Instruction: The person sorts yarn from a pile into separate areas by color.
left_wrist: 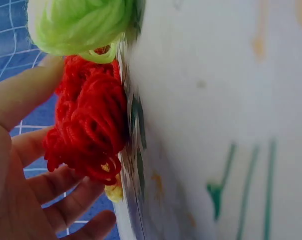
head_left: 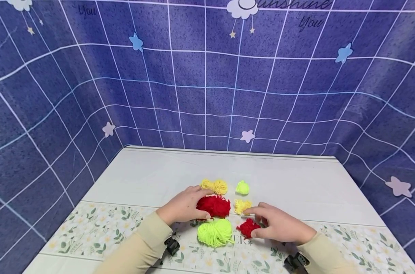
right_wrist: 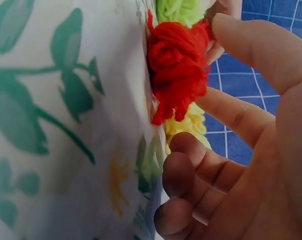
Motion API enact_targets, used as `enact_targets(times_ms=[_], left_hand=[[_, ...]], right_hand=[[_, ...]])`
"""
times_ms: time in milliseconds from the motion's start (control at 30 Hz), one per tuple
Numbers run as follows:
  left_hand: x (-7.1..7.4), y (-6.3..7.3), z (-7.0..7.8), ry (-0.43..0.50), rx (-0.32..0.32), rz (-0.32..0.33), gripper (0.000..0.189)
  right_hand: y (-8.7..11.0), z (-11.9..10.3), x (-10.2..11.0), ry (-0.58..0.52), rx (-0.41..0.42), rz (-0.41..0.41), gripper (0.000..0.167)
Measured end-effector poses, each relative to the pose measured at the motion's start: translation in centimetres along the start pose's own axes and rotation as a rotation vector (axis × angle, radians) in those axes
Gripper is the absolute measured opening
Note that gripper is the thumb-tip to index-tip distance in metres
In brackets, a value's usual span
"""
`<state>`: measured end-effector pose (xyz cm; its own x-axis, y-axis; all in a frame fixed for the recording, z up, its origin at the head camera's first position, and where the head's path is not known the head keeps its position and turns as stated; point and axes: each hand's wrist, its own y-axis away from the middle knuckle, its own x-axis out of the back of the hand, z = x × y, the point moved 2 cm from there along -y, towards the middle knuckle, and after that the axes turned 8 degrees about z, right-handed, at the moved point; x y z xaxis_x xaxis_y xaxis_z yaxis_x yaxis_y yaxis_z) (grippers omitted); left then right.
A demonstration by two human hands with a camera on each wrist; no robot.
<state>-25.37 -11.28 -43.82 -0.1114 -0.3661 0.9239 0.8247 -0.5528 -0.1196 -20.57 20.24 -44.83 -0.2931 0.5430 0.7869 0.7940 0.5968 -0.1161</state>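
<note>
A large bundle of red yarn [head_left: 214,206] lies on the table between the thumb and fingers of my left hand [head_left: 185,205]. In the left wrist view its thumb meets the red yarn [left_wrist: 90,115] near the green one, while the index finger passes behind. My right hand [head_left: 279,222] holds a small red yarn bundle [head_left: 248,228] between thumb and index finger; its other fingers curl loosely below in the right wrist view. Small yellow yarn [head_left: 242,206] sits by the right index fingertip. Large neon green yarn [head_left: 215,233] lies just nearer than the large red bundle.
Behind the large red bundle is a yellow yarn bundle [head_left: 218,186], tied in the middle. A small neon green ball [head_left: 242,187] lies to its right. The white table [head_left: 152,167] has a floral strip, and a blue grid-patterned curtain [head_left: 207,95] surrounds its back and sides.
</note>
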Motion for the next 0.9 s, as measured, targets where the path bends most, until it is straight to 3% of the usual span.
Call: enact_targets(times_ms=[367, 667, 900], left_hand=[[-0.35, -0.48, 0.13, -0.005, 0.027, -0.021, 0.064], [-0.55, -0.62, -0.06, -0.001, 0.036, -0.027, 0.054], [-0.74, -0.72, -0.33, -0.015, 0.038, -0.006, 0.054]], right_hand=[[-0.42, 0.46, -0.54, -0.019, -0.044, -0.051, 0.045], [-0.67, 0.77, -0.80, -0.033, -0.078, -0.057, 0.031], [-0.70, 0.77, -0.88, -0.007, -0.072, -0.048, 0.030]])
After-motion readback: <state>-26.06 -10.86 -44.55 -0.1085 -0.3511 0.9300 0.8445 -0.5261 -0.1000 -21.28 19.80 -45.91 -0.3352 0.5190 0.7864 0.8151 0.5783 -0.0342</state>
